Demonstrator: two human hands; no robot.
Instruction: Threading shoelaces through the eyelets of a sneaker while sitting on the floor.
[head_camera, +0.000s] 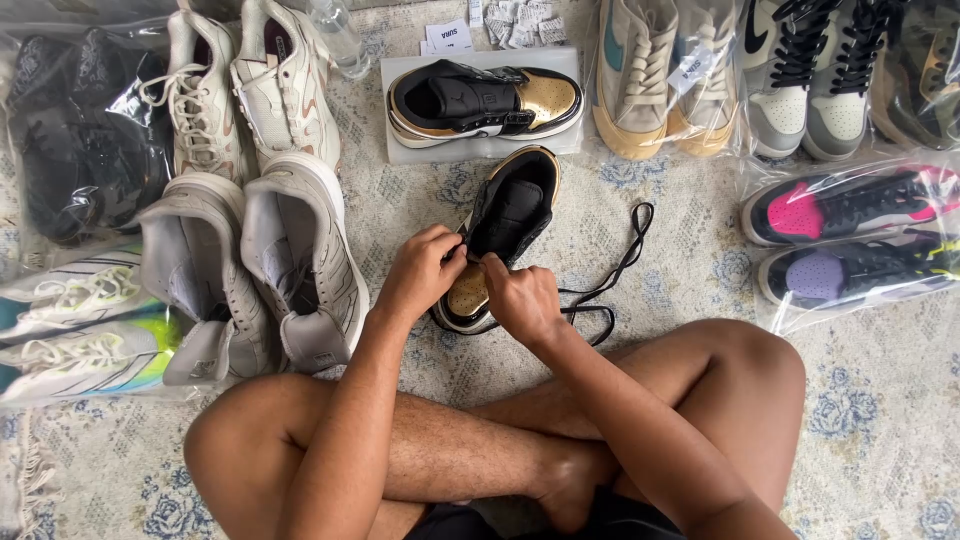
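Note:
A black and gold sneaker (510, 215) lies on the carpet in front of me, toe toward me. My left hand (420, 272) and my right hand (520, 298) meet over its gold toe end, fingers pinched on a black shoelace (610, 275) at the lowest eyelets. The rest of the lace trails to the right on the carpet. Its matching sneaker (485, 100) lies on its side on a clear sheet just beyond.
My crossed bare legs (480, 440) fill the foreground. White high-top sneakers (270, 270) stand at left, bagged shoes beyond them. Cream and grey pairs (660, 75) line the back right; bagged pink and purple sneakers (850, 235) lie at right. A patterned carpet (880, 420) lies underneath.

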